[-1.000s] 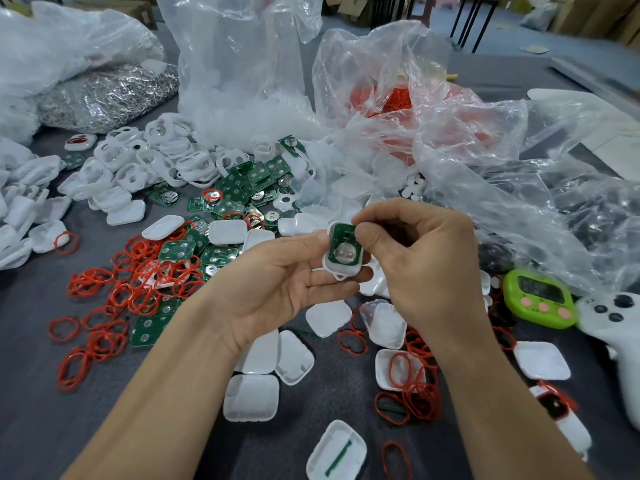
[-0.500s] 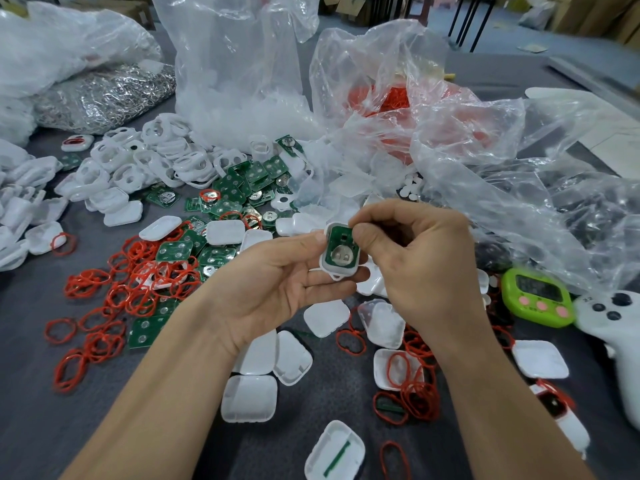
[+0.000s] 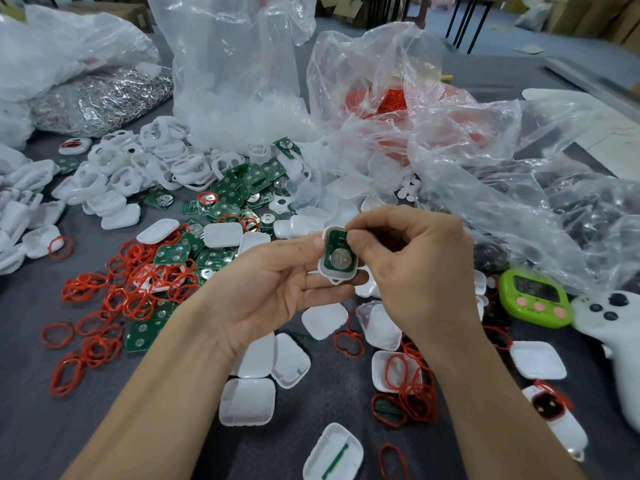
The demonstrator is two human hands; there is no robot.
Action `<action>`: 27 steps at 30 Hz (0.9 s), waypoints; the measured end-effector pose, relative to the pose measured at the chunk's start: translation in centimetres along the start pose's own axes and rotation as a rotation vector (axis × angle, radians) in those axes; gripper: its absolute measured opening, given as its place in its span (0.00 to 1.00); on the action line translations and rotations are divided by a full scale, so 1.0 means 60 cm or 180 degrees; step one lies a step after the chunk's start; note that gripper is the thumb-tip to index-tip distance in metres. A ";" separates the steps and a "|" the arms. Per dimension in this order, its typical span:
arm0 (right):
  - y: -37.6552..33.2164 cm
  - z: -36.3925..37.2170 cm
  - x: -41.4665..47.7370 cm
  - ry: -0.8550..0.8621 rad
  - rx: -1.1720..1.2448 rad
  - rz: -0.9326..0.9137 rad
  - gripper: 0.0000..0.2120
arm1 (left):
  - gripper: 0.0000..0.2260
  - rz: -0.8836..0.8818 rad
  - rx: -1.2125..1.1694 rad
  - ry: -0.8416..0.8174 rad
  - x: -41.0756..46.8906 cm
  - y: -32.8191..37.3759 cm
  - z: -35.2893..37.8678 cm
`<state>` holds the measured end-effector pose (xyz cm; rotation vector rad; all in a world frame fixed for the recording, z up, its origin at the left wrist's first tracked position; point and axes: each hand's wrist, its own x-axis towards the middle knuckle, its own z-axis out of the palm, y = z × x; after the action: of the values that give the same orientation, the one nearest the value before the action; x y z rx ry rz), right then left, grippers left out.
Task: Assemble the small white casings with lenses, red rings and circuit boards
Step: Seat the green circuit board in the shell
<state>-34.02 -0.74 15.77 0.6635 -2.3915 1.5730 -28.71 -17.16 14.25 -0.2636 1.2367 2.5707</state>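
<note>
**Status.** Casing (image 3: 336,278) is at frame ctr, raised above the table, open side toward the camera. L hand (image 3: 277,289) grips it from the left: thumb on the upper-left rim, fingers curled underneath. PCB (image 3: 333,241), w/ its round silver cell, sits inside the casing. R hand (image 3: 415,271) pinches the PCB's upper-right edge, thumb tip on the green face, remaining fingers curled.

**Change vs. 1 s ago.** Minimal. Casing pos. and both grips are as before; R thumb sits slightly further onto the board.

**Judgement.** PCB is being pressed home, not swapped. Seating step looks nearly done; closing is still to do. Whether a lens or red ring already lies beneath the PCB cannot be told.

**Stock.** Red rings (image 3: 138,289) are left of ctr; spare casings (image 3: 247,400) are below ctr.
</note>
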 end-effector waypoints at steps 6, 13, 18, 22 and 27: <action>0.000 0.010 -0.007 0.0239 -0.0237 -0.0115 0.05 | 0.14 0.0057 -0.0037 -0.0055 0.003 -0.002 -0.004; 0.004 0.014 -0.006 0.0239 0.0096 0.0215 0.05 | 0.15 0.0083 -0.0054 -0.0099 0.002 -0.001 -0.007; 0.009 -0.011 0.013 -0.0004 0.1236 0.1019 0.10 | 0.17 0.0063 -0.0147 -0.0137 -0.002 0.001 -0.008; 0.013 -0.018 0.014 -0.0571 0.1304 0.1224 0.08 | 0.18 0.0027 -0.0111 -0.0161 0.000 0.002 -0.010; 0.015 -0.005 0.008 -0.0766 0.1044 0.1130 0.10 | 0.16 0.0054 -0.0014 -0.0148 0.004 0.002 -0.010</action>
<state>-34.86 -0.29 15.36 0.5287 -2.5550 2.1781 -28.94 -17.67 13.88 -0.1939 1.2220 2.5792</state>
